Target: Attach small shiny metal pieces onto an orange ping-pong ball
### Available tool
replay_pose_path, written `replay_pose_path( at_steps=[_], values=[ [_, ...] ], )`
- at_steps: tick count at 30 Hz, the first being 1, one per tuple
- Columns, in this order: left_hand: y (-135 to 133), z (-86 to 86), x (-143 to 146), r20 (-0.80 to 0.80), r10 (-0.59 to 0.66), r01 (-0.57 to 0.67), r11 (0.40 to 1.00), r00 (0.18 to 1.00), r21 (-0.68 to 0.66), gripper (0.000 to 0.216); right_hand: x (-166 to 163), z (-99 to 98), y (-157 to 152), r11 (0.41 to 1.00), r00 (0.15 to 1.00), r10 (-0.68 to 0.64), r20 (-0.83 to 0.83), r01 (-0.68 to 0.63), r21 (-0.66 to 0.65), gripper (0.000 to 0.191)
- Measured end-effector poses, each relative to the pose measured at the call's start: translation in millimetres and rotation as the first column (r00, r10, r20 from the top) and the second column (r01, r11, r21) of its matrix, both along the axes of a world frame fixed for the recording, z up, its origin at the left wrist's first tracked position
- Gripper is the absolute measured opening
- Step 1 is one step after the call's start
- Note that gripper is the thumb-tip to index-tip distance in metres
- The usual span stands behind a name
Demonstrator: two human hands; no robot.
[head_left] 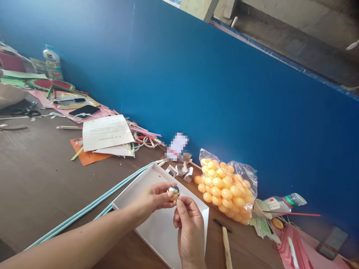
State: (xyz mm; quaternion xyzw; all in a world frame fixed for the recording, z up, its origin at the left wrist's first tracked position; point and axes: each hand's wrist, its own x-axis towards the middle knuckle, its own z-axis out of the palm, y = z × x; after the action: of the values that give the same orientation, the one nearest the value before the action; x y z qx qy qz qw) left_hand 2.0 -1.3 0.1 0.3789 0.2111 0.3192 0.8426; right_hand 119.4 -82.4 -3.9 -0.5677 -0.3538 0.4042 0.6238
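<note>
My left hand (161, 196) comes in from the lower left and grips a small shiny metallic ball (174, 192) between thumb and fingers. Close against the ball's lower edge, my right hand (189, 220) is closed in a pinch of thumb and forefinger. Whatever lies between those fingertips is too small or hidden to make out. Both hands are above a shallow white box (158, 235) with low walls, lying at an angle on the brown table.
Right of the box lie a bag of orange balls (224, 188), a wooden-handled tool (226, 243) and a plastic bottle (283, 203). Light-blue tubes (95, 203) run along its left. Further left are a printed sheet (106, 132), a phone (84, 111) and scissors (26, 111). A blue partition (174, 74) stands behind.
</note>
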Motion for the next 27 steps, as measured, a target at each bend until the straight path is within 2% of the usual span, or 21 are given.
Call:
replay_pose_path(
  at_steps=[6,12,18,27],
  values=[
    [0.0,1.7,2.3,-0.068,0.024,-0.025,1.000,0.997,-0.015,0.044,0.2,-2.1,2.1,1.000,0.997,-0.003,-0.071,0.004,0.013,0.015],
    [0.6,0.9,3.1,-0.100,0.007,-0.003,0.999,0.995,0.039,0.047,2.9,-4.3,2.5,1.000,0.981,0.016,-0.193,-0.013,0.021,0.013],
    [1.1,-5.3,3.6,-0.138,0.007,0.005,0.996,0.990,0.090,0.051,5.6,-7.6,3.5,1.000,0.978,0.025,-0.206,-0.024,0.007,0.012],
    [-0.5,2.3,2.6,-0.198,0.024,0.000,0.993,0.980,0.121,0.057,5.8,-6.8,3.2,0.999,0.980,0.009,-0.201,-0.016,-0.030,0.014]
  ],
)
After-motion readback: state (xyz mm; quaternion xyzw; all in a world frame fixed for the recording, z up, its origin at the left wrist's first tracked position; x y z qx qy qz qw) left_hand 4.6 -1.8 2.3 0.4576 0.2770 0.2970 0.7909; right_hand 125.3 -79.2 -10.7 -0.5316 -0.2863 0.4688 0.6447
